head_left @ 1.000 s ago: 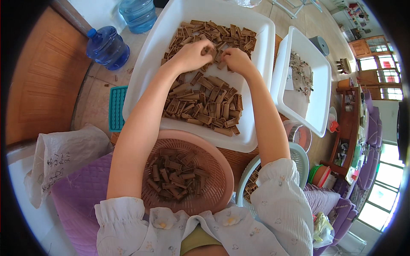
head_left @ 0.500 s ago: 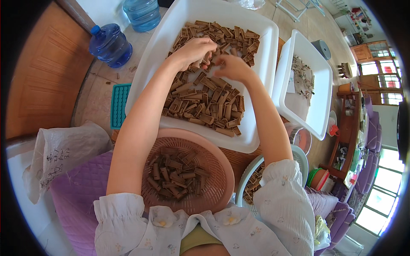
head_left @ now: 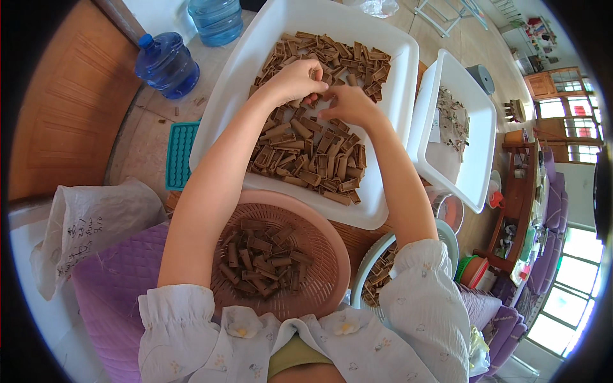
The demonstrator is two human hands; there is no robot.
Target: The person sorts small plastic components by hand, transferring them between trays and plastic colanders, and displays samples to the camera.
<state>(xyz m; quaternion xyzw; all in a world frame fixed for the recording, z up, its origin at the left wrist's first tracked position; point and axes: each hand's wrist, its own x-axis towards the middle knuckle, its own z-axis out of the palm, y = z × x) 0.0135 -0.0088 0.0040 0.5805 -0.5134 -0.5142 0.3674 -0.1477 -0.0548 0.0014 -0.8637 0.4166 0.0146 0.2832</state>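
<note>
My left hand (head_left: 296, 82) and my right hand (head_left: 352, 106) meet over a large white tray (head_left: 214, 127). Their fingers are closed together, fingertip to fingertip, around a small brown trough-shaped piece (head_left: 329, 94), mostly hidden by the fingers. Many similar brown trough-shaped pieces (head_left: 306, 153) lie loose in the tray, heaped in front of the hands and spread behind them. Nearer to me, a pink-brown plastic colander (head_left: 322, 239) holds more such pieces (head_left: 262, 255), darker in its shade.
Below my right forearm stands a pale green basket (head_left: 364, 271) of brown bits. A second white tray (head_left: 418, 131) with greyish scraps sits on the right. Left lie a teal moulded tray (head_left: 180, 156), blue water bottles (head_left: 167, 65), a white sack (head_left: 96, 217) and purple quilted fabric (head_left: 118, 274).
My right hand has closed in on the left, and its fingertips now meet the left fingertips. The left hand has barely shifted. The view has moved slightly.
</note>
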